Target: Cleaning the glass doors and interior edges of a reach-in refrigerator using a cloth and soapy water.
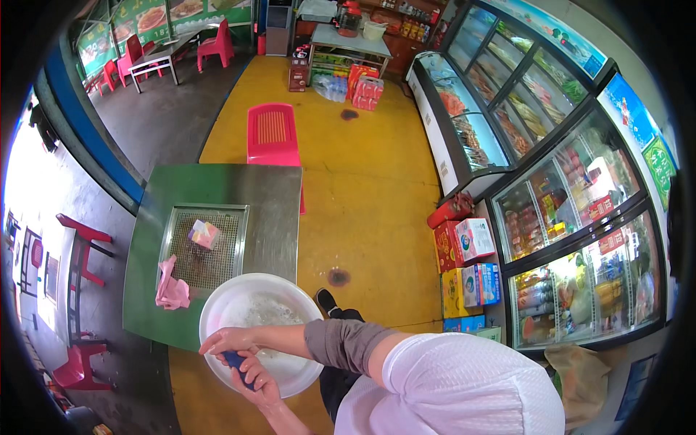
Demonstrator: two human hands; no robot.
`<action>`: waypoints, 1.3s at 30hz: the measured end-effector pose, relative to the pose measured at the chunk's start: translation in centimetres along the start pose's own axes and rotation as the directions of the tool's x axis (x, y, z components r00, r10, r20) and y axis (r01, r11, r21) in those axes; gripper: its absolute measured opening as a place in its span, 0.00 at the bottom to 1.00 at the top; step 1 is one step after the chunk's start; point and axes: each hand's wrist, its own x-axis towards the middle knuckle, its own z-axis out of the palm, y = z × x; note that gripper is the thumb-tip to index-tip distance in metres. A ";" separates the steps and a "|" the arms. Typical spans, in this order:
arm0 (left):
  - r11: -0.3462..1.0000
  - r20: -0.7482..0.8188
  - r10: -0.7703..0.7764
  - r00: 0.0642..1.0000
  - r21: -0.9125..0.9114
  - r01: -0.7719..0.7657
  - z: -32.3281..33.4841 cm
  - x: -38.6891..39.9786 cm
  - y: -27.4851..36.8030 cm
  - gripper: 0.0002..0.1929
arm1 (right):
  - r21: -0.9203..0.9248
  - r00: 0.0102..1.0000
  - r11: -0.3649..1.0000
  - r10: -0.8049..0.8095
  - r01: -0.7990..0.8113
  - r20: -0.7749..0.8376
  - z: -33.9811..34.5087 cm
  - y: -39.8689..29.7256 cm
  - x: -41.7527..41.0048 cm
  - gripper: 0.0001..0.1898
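A white basin (207,310) holds foamy, soapy water. My left hand (258,378), wet, is shut around a dark blue object (239,368) over the basin's near-left side; its exact kind is not clear. Just above it, my right hand (231,340) reaches across with its fingers extended, close to the object's upper end. Whether it grips something underneath is hidden. The basin overlaps the corner of a green and steel table (272,217). A pink cloth (173,288) lies crumpled near it, beside a metal grate (228,255) bearing a tissue pack (204,234).
A pink plastic chair (273,130) stands at the table's far end. Along the right are cartons (473,239), a red fire extinguisher (450,211), a glass-door fridge (576,244) and a display freezer (457,125). My shoe (326,300) rests on the yellow floor (370,228).
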 end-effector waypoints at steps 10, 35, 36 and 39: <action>0.560 -0.550 0.450 0.704 0.787 0.258 -4.8 2.2 2.9 0.03 | -0.844 0.955 0.536 -0.245 -0.009 -0.166 -5.1 6.9 3.1 0.16; -0.184 0.031 0.946 0.322 0.870 0.457 -4.7 7.4 -1.9 0.24 | -0.862 0.901 0.502 -0.343 -0.063 -0.265 -19.6 -4.8 -23.6 0.24; -0.167 0.016 0.945 0.328 0.883 0.438 -3.6 10.4 -5.8 0.26 | -0.838 0.854 0.545 -0.422 -0.029 -0.304 -23.4 -5.8 -27.0 0.21; -0.176 0.068 0.888 0.454 0.964 0.199 -3.4 15.9 -9.0 0.28 | -0.760 0.633 0.624 -0.518 -0.181 -0.575 -28.9 -11.7 -38.2 0.17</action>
